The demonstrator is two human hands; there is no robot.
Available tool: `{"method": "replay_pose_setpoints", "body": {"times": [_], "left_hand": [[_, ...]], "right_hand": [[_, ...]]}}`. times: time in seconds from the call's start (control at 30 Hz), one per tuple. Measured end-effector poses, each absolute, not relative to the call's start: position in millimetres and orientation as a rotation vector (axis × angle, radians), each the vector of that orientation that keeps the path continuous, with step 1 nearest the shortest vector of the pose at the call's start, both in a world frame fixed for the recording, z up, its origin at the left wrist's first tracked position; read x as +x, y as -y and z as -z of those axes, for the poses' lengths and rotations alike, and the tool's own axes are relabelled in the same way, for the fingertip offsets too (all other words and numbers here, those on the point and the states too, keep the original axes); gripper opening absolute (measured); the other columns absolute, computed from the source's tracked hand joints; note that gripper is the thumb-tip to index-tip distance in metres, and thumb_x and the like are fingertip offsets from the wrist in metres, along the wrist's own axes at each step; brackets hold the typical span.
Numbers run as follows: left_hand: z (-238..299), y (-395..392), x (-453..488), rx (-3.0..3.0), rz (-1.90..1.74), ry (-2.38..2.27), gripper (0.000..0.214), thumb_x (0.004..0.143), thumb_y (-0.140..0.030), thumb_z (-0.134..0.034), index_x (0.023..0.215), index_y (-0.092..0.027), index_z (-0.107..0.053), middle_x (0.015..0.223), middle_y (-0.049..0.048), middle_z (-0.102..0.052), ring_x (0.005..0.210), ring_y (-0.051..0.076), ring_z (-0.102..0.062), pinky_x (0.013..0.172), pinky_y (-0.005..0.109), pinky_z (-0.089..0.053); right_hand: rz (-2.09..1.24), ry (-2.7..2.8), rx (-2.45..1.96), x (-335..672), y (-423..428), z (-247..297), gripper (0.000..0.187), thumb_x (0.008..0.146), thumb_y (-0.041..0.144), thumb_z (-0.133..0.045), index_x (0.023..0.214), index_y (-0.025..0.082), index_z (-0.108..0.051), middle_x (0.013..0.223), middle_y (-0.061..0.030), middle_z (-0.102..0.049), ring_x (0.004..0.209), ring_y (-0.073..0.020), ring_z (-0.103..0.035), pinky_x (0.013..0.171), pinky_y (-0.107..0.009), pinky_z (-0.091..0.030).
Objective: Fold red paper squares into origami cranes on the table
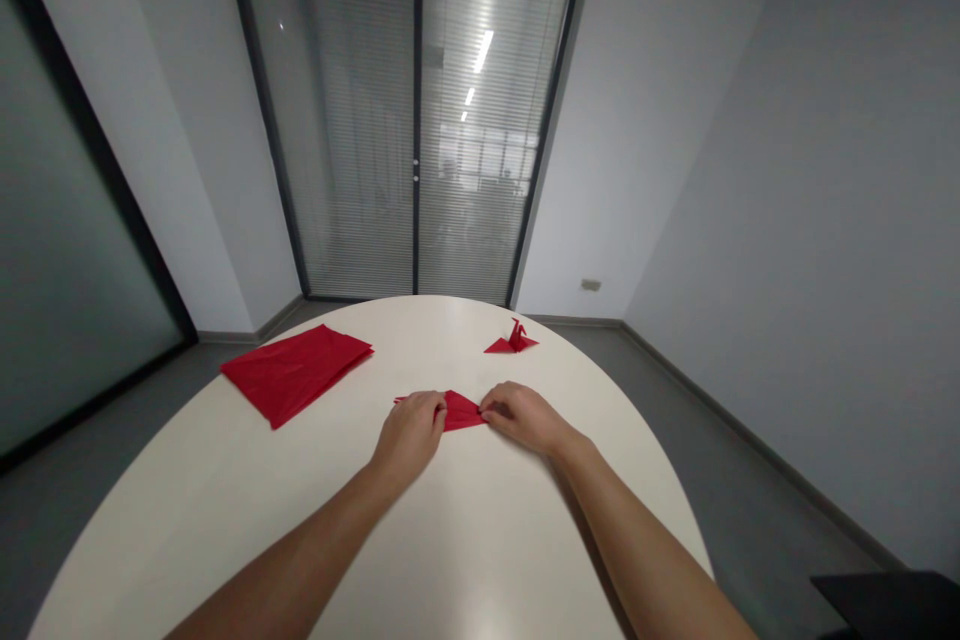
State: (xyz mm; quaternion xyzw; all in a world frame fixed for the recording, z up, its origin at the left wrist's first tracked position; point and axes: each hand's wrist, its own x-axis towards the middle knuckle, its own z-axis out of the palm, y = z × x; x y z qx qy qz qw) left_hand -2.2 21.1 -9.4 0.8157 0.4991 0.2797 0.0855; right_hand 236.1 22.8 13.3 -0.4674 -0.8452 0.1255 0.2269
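Between my hands a piece of folded red paper (463,411) lies low over the table, partly covered by the fingers. My left hand (412,428) is closed on its left part, and a thin red tip pokes out beyond the knuckles. At the right end, my right hand (526,417) pinches the paper's corner between thumb and fingers. Just beyond the right hand stands a red origami crane (514,339) with its wings spread. How the paper is folded under my fingers is hidden.
A stack of red paper sheets (300,370) lies on the left of the round white table (465,540). Behind the table are glass doors with blinds (360,140). A dark object (892,600) shows at the lower right, off the table.
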Motion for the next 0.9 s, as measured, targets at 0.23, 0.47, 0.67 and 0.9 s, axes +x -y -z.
{"method": "replay_pose_setpoints", "body": {"times": [0.23, 0.47, 0.67, 0.9], "left_hand": [[11, -21, -1, 2.447, -0.86, -1.463, 0.026, 0.091, -0.005, -0.052, 0.105, -0.02, -0.067, 0.108, 0.0066, -0.072, 0.105, 0.024, -0.063, 0.095, 0.038, -0.046], [12, -22, -2, 2.694, -0.785, -1.258, 0.035, 0.089, 0.0, -0.051, 0.1, -0.023, -0.074, 0.111, 0.0043, -0.072, 0.105, 0.024, -0.059, 0.094, 0.041, -0.046], [4, -17, -3, 2.74, -0.636, -1.348, 0.033, 0.09, -0.005, -0.052, 0.102, -0.023, -0.077, 0.106, 0.0055, -0.071, 0.1, 0.025, -0.061, 0.087, 0.039, -0.047], [-1, -11, -1, 2.657, -0.726, -1.388, 0.019, 0.096, -0.024, -0.054, 0.102, -0.021, -0.072, 0.104, 0.0069, -0.07, 0.099, 0.024, -0.062, 0.087, 0.037, -0.047]], "right_hand": [[-0.323, 2.353, -1.249, 236, -24, -13, 0.017, 0.09, 0.019, -0.062, 0.099, 0.022, -0.076, 0.092, -0.0044, -0.074, 0.087, -0.0189, -0.064, 0.08, -0.028, -0.047], [-0.305, 2.375, -1.23, 233, -23, -14, 0.022, 0.088, 0.017, -0.061, 0.097, 0.022, -0.08, 0.091, -0.005, -0.076, 0.089, -0.0196, -0.065, 0.082, -0.028, -0.047], [-0.39, 2.422, -1.159, 228, -18, -21, 0.023, 0.079, 0.009, -0.06, 0.084, 0.021, -0.08, 0.08, -0.0014, -0.077, 0.077, -0.0169, -0.064, 0.073, -0.025, -0.045], [-0.356, 2.436, -1.158, 226, -15, -23, 0.022, 0.075, 0.013, -0.067, 0.091, 0.022, -0.08, 0.085, -0.0032, -0.075, 0.082, -0.0189, -0.064, 0.079, -0.028, -0.049]]}}
